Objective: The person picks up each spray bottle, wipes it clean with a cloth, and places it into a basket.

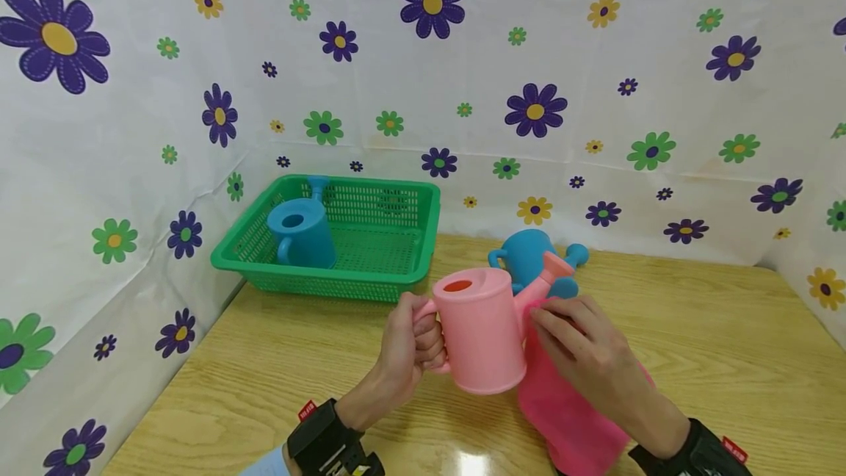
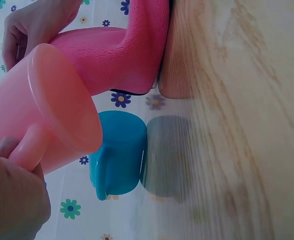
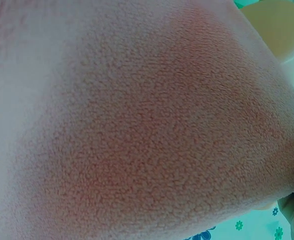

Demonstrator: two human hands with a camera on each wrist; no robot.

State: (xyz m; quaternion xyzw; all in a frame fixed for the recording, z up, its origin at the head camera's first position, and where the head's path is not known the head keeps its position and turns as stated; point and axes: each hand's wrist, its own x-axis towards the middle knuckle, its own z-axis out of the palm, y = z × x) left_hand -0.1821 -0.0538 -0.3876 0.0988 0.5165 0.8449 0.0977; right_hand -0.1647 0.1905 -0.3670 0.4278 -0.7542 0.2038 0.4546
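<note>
Pink cloth [image 1: 568,410] is pinched by right hand [image 1: 588,355] at the right-slanting spout [image 1: 538,287]; pink can [image 1: 481,340] gripped, handle-side, by left hand [image 1: 410,340].

Pink watering can [image 1: 481,344], hot pink cloth [image 1: 573,417], blue cans [image 1: 312,237] [image 1: 524,257], green basket [image 1: 330,286], flowered backdrop [image 1: 377,79]

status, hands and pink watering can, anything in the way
Left hand grips pink watering can by handle. Right hand holds pink cloth at spout. Blue watering can on table behind, apparently not blocking.

Left hand [image 1: 407,344] curled in a grip, right hand [image 1: 590,347] pinching, hands apart
</note>
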